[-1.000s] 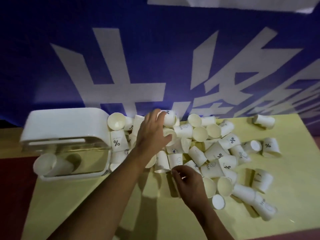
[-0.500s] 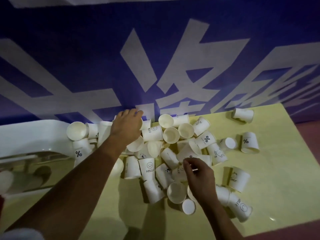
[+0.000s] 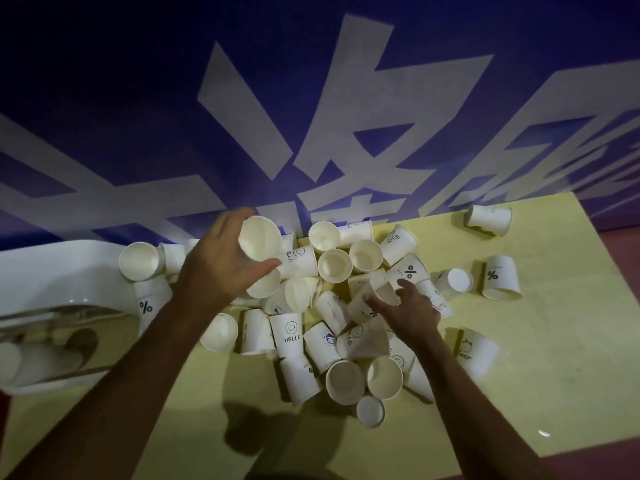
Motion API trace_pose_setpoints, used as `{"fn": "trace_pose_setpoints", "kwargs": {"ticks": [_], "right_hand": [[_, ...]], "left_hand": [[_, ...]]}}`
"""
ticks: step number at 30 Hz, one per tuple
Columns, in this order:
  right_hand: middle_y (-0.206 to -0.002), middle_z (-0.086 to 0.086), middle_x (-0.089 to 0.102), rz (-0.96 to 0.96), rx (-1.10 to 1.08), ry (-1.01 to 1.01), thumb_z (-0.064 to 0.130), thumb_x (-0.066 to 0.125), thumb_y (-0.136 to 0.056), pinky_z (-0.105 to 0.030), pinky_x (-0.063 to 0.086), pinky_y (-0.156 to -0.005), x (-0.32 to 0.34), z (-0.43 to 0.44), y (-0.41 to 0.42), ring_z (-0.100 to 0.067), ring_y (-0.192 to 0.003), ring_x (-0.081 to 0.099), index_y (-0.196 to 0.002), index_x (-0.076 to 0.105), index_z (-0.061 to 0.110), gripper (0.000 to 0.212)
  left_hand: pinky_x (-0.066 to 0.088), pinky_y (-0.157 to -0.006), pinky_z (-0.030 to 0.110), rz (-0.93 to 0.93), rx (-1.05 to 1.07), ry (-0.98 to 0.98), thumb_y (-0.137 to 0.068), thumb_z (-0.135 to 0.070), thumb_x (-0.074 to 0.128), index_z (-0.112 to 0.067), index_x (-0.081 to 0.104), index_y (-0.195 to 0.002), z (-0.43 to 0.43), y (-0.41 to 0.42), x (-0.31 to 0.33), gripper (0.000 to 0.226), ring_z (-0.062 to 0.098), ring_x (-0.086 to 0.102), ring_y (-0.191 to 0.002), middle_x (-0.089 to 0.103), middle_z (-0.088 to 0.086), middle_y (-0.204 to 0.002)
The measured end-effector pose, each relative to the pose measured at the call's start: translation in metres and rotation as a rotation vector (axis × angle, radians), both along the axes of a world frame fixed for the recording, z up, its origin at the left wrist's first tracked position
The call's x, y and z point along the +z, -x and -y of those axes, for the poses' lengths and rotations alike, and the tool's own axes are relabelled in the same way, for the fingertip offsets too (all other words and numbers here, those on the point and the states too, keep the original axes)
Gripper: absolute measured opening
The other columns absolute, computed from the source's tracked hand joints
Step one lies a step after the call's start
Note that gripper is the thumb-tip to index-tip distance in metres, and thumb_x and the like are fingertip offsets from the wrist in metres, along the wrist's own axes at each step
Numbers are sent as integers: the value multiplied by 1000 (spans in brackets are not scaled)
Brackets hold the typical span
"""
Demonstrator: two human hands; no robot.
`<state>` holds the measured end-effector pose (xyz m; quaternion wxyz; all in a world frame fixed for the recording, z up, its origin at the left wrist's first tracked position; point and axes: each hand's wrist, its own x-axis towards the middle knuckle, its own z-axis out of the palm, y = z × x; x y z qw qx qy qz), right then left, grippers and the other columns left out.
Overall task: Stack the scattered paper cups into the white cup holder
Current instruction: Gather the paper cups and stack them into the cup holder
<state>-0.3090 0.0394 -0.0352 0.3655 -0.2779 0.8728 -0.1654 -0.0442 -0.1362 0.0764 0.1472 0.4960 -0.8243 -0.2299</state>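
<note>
Several white paper cups lie in a heap (image 3: 332, 306) on the yellow table (image 3: 554, 375), some printed "HELLO" or "%". My left hand (image 3: 221, 265) is shut on one cup (image 3: 259, 239), lifted above the back of the heap with its mouth facing me. My right hand (image 3: 408, 310) has its fingers closing around a cup (image 3: 375, 296) lying in the middle of the heap. The white cup holder (image 3: 52, 268) stands at the left edge, with cups lying inside its lower part (image 3: 41, 358).
A blue banner with large white characters (image 3: 311, 116) hangs right behind the table. Stray cups (image 3: 488, 220) (image 3: 502, 277) lie apart at the right. A reddish surface (image 3: 623, 254) borders the table on the right.
My left hand has lifted a cup out of the back of the heap. My right hand has moved up from the front cups to one in the middle. The view has shifted right.
</note>
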Motion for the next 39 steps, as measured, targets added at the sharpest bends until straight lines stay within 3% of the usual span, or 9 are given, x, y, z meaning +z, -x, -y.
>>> {"fn": "trace_pose_setpoints", "kwargs": {"ticks": [3, 8, 12, 17, 23, 27, 30, 35, 39], "right_hand": [[-144, -5, 58, -16, 18, 1, 79, 61, -80, -53, 21, -117, -4, 6, -3, -32, -138, 46, -146, 48, 20, 90], [-137, 2, 63, 3, -28, 37, 78, 57, -82, -52, 24, -116, -5, 5, -6, -26, -131, 53, -136, 58, 23, 77], [-130, 6, 67, 41, -87, 130, 89, 56, -66, -55, 39, -109, 5, -2, -12, -22, -124, 58, -134, 57, 27, 91], [-128, 17, 60, 70, -154, 430, 56, 84, -75, -33, 46, -97, 53, -10, -39, -10, -120, 56, -139, 54, 28, 77], [-137, 20, 58, 124, 7, 573, 50, 92, -67, -28, 48, -99, 95, 3, -101, -1, -123, 55, -140, 52, 37, 84], [-136, 22, 57, 192, 108, 600, 51, 90, -66, -20, 47, -93, 110, 18, -161, 2, -121, 55, -140, 52, 39, 84], [-136, 22, 57, 253, 172, 608, 49, 89, -69, -26, 49, -97, 112, 28, -207, 0, -122, 56, -139, 52, 40, 79], [-132, 21, 59, 322, 202, 615, 47, 88, -69, -34, 52, -100, 114, 44, -287, 0, -120, 56, -134, 53, 39, 73], [-121, 18, 62, 360, 239, 621, 33, 91, -73, -51, 57, -91, 113, 58, -348, -9, -111, 62, -125, 55, 38, 63]], "left_hand": [[50, -90, 29, -230, 81, -67, -63, -47, 93, -17, 51, -137, -46, 2, 2, 90, 14, 55, -111, 52, -8, -126], [56, -92, 38, -202, 156, -162, -62, -57, 90, -28, 51, -138, -81, 3, -23, 91, 13, 53, -117, 51, -11, -132], [56, -92, 38, -220, 144, -165, -64, -59, 88, -27, 53, -135, -93, -12, -32, 85, 10, 52, -117, 49, -13, -131], [47, -88, 23, -277, 169, -168, -65, -55, 88, -25, 55, -133, -107, -41, -33, 82, 7, 51, -116, 51, -11, -130], [47, -90, 28, -352, 278, -183, -66, -41, 92, -28, 53, -130, -122, -88, -38, 76, 5, 51, -113, 54, -13, -122], [46, -95, 26, -382, 336, -185, -64, -53, 88, -29, 53, -130, -124, -136, -36, 78, 6, 53, -115, 56, -14, -123], [47, -94, 26, -400, 389, -186, -64, -57, 86, -29, 53, -131, -123, -178, -36, 80, 6, 54, -117, 56, -12, -125], [41, -84, 7, -408, 451, -181, -65, -49, 89, -37, 52, -130, -118, -254, -31, 76, -7, 50, -115, 53, -20, -123], [46, -89, 17, -425, 482, -137, -67, -55, 86, -37, 53, -131, -107, -317, -27, 74, 1, 52, -119, 54, -20, -124]]}}
